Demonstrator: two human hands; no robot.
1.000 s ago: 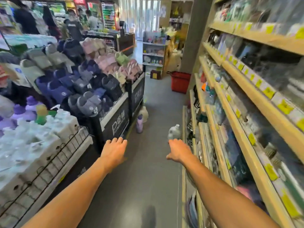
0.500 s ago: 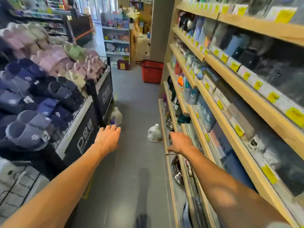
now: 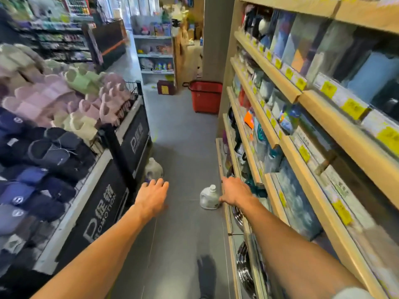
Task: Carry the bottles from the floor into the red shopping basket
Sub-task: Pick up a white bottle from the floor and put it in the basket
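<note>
- Judging the job as barely begun: two bottles standing on the floor (image 3: pixel 183 137), neither one lifted, neither hand carrying anything.
- Finding the white bottle (image 3: pixel 208 197) upright on the right side of the aisle, close against the foot of the wooden shelves (image 3: pixel 267 145).
- Finding the second bottle (image 3: pixel 153 168), pale and rounder, further left at the foot of the slipper stand (image 3: pixel 129 152), its lower part hidden behind the left hand.
- Placing the red basket (image 3: pixel 206 97) at the far end of the aisle, on the floor beside the pillar and well apart from both bottles; cannot tell from this angle whether anything lies inside.
- Stretching the left hand (image 3: pixel 152 196) out ahead, palm down, fingers (image 3: pixel 160 184) straight and loosely together, released and grasping nothing, overlapping the second bottle in the view but apparently above and nearer than it.
- Stretching the right hand (image 3: pixel 234 192) out likewise, fingers relaxed and released, forefinger leading, thumb hanging toward the white bottle; seen just right of that bottle, yet cannot tell whether touching, and probably higher than its cap.
- Reckoning what is left: stooping, closing a hand round each bottle, walking to the far end, lowering both into the basket.
- Noting a dark shoe (image 3: pixel 206 275) on the floor at the near edge, between the two arms.
</note>
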